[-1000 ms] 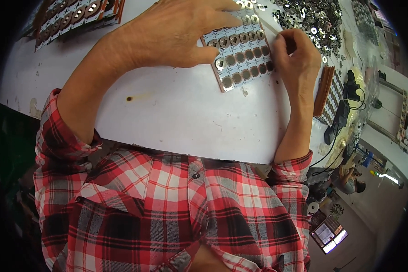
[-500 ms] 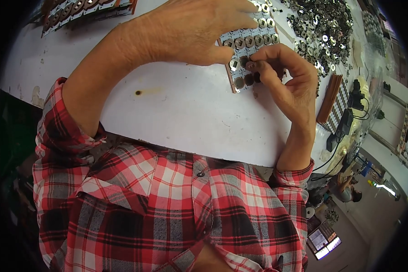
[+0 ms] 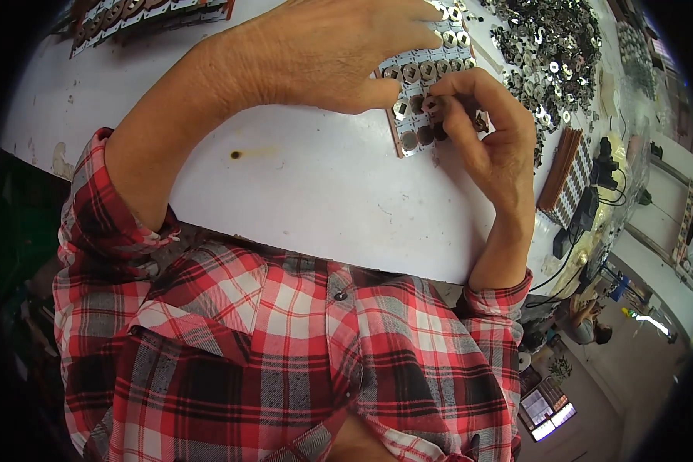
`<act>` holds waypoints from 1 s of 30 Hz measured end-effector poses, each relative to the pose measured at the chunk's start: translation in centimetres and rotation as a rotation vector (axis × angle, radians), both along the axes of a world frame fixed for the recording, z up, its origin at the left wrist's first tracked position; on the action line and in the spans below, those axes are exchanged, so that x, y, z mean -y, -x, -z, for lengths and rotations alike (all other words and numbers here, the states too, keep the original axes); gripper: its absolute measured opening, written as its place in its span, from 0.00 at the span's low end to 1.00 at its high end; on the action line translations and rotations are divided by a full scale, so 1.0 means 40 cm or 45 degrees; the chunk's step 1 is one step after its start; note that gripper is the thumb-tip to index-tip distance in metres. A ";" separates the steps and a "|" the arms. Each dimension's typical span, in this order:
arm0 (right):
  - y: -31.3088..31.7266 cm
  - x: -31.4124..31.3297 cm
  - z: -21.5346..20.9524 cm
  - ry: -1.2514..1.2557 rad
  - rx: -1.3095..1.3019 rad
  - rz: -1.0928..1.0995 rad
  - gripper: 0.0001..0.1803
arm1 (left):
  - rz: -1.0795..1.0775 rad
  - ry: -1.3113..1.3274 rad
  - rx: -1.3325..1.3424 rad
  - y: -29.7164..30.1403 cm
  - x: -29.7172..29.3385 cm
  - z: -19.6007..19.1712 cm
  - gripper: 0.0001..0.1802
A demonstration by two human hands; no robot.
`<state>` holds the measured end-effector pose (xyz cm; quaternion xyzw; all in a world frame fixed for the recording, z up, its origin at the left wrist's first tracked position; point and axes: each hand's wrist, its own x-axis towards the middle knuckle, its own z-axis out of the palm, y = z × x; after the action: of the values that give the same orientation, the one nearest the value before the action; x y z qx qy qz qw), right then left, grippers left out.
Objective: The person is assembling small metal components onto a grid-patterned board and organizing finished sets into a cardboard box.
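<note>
A flat light-blue panel (image 3: 414,123) with brown edges lies on the white table, bearing rows of round silvery metal pieces. My left hand (image 3: 339,58) stretches over its left side with fingers spread, the thumb by a metal piece near the panel's left edge. My right hand (image 3: 489,127) pinches a small round metal piece (image 3: 430,105) with a dark centre between thumb and index finger, over the panel's near rows. Several spots in those rows show bare dark discs (image 3: 409,140). More small metal pieces (image 3: 481,122) show under my right hand's curled fingers.
Loose metal pieces (image 3: 550,58) lie heaped at the far right. A stack of panels (image 3: 564,173) stands at the right, beside black plugs and cables (image 3: 587,208). More panels (image 3: 142,19) are stacked at the far left. Another person (image 3: 585,323) is in the right background.
My right thumb and index finger have shifted slightly, and the pinched piece now sits a little farther away, its face more visible. The panel has moved slightly right. My left hand stays spread.
</note>
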<state>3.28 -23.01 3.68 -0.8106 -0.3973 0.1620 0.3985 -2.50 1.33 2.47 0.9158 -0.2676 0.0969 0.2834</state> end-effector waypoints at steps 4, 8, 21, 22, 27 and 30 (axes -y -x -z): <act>-0.006 0.000 0.002 0.008 0.072 -0.080 0.07 | 0.005 -0.014 0.032 0.001 0.002 0.007 0.30; -0.008 -0.008 0.002 0.011 0.308 -0.229 0.09 | 0.011 0.001 0.050 -0.003 0.003 0.011 0.29; 0.035 -0.009 0.007 0.010 0.196 0.026 0.09 | -0.014 0.072 0.069 0.004 0.005 0.010 0.28; 0.036 -0.011 0.007 0.009 0.193 0.025 0.09 | -0.016 0.070 0.065 0.006 0.004 0.008 0.28; 0.041 -0.016 0.010 0.021 0.177 0.053 0.09 | -0.021 0.085 0.073 0.006 0.006 0.007 0.27; 0.044 -0.015 0.011 0.030 0.169 0.053 0.09 | -0.020 0.078 0.072 0.005 0.005 0.008 0.27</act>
<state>1.53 -22.41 3.25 -0.8324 -0.4038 0.1042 0.3649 -2.69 1.13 2.14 0.9056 -0.2653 0.1331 0.3030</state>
